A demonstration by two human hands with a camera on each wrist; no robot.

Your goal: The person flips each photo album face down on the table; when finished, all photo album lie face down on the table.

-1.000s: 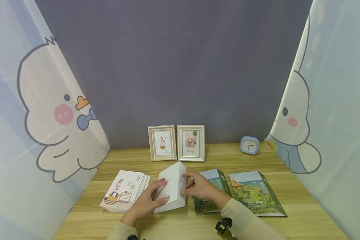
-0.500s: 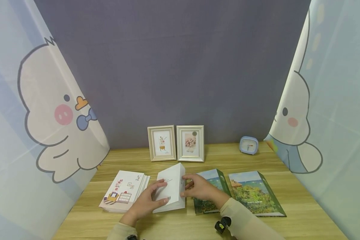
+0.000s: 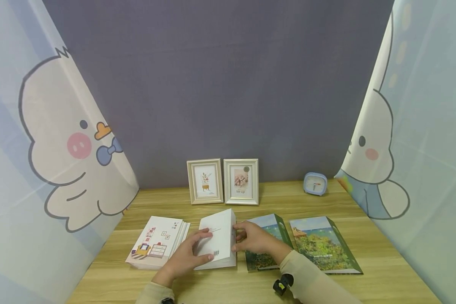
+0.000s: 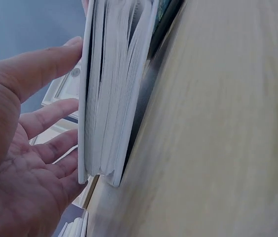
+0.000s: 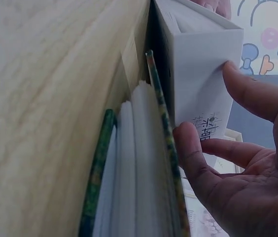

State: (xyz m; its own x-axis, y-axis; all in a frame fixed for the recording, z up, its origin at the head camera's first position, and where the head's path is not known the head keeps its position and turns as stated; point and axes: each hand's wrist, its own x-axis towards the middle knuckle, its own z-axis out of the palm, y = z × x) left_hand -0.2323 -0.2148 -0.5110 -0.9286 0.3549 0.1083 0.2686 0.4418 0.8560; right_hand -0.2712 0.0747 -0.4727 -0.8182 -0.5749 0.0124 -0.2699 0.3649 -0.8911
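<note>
A thick white photo album (image 3: 220, 236) lies on the table between the hands, a small barcode near the bottom of its upper cover. My left hand (image 3: 187, 255) touches that cover with spread, mostly straight fingers and thumb. The page edges of the white album (image 4: 112, 89) show in the left wrist view. On the other side, the fingertips and thumb of my right hand (image 3: 255, 240) rest against the printed spine of the white album (image 5: 203, 74). Just below the right hand is a green photo album (image 3: 271, 226), partly covered by the hand and forearm.
At left lie stacked white albums (image 3: 157, 240) with a furniture drawing on top. A second green photo album (image 3: 323, 245) lies at right. Two picture frames (image 3: 190, 181) and a blue clock (image 3: 315, 184) stand along the back, before a grey curtain (image 3: 228, 93).
The white album has tilted down flatter; its spine shows less, and the barcode on the upper cover has come into sight. Both hands have stayed beside it with only slight movement.
</note>
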